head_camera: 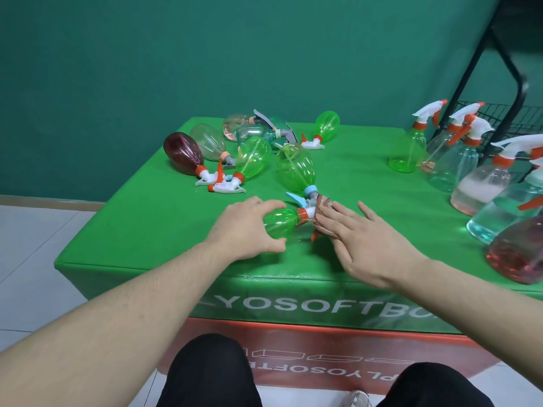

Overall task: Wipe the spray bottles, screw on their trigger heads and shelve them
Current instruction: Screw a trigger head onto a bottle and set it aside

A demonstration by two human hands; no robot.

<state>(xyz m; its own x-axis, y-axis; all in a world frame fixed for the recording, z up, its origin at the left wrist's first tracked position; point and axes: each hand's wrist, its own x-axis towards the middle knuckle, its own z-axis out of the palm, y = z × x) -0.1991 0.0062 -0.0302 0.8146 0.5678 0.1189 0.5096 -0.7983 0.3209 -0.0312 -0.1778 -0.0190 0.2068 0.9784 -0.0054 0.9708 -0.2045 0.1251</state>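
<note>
Your left hand [249, 227] grips the lying green bottle [280, 223]; your right hand [373, 245], fingers straight, presses the brown cloth [323, 214] against its trigger head [305, 213].

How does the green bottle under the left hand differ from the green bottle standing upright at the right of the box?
The held green bottle lies on its side; the upright green bottle stands on its base. The left hand grips the held one, and the right hand presses a brown cloth at its trigger end; the upright one is untouched. The held one is near the front edge, the upright one farther back. Both are translucent green with orange collars.
</note>
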